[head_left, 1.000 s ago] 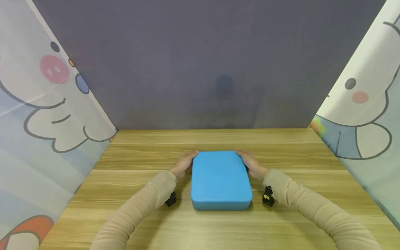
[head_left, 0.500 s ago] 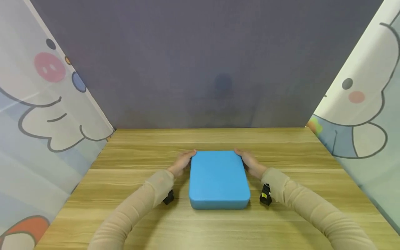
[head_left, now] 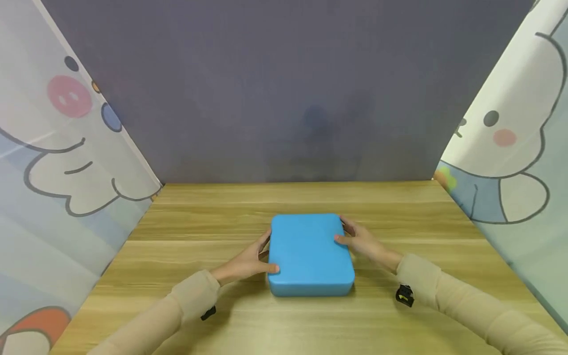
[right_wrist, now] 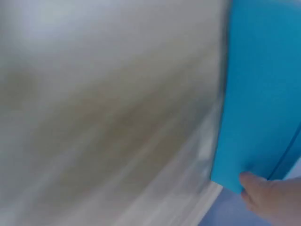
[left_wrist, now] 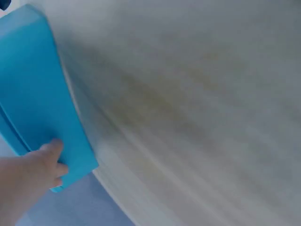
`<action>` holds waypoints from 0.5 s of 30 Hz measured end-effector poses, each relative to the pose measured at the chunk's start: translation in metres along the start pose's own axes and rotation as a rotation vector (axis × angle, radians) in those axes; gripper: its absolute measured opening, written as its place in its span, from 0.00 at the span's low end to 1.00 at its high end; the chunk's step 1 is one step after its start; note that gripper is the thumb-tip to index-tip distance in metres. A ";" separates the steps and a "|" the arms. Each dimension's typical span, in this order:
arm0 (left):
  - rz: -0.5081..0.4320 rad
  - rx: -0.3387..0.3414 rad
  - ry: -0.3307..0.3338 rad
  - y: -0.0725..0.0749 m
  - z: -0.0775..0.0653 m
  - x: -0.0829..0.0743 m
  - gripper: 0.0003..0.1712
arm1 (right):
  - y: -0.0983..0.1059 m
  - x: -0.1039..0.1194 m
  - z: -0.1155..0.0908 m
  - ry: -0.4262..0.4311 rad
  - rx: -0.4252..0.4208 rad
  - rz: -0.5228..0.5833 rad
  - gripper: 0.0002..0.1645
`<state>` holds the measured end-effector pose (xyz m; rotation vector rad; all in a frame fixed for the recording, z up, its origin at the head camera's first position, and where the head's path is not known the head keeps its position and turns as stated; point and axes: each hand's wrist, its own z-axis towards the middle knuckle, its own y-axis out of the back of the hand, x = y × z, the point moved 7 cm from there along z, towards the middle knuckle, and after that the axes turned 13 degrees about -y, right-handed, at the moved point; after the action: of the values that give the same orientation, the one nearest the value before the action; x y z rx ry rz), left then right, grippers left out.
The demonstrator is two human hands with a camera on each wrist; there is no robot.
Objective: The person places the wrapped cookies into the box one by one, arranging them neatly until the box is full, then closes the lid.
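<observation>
A blue rounded box (head_left: 310, 251) lies flat on the wooden table, its smooth top facing up. At its left side is my left hand (head_left: 241, 264), the thumb laid on the top near the front corner and the fingers stretched along the side. My right hand (head_left: 364, 244) is at the right side, thumb over the top edge, fingers reaching towards the far right corner. Both hands have their fingers spread rather than curled. In the left wrist view, fingers (left_wrist: 54, 162) touch the box near one end. A seam runs along the box wall (right_wrist: 261, 94) in the right wrist view.
The wooden table (head_left: 199, 207) runs back to a dark grey panel (head_left: 284, 88). Cartoon-printed curtains (head_left: 62, 162) flank it on both sides. A black wrist device (head_left: 405, 295) hangs under the right sleeve.
Both hands have slid from the far corners towards me, the left one further. Their thumbs have come onto the top of the box. The box has stayed about where it was.
</observation>
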<state>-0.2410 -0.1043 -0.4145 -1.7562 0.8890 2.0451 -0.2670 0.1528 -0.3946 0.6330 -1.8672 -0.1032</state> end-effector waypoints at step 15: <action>-0.028 0.041 -0.059 -0.007 -0.002 0.005 0.65 | -0.015 -0.007 -0.031 0.137 0.266 -0.151 0.76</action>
<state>-0.2364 -0.1012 -0.4209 -1.6696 0.8770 2.0354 -0.2320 0.1507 -0.3941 0.9419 -1.7132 0.0905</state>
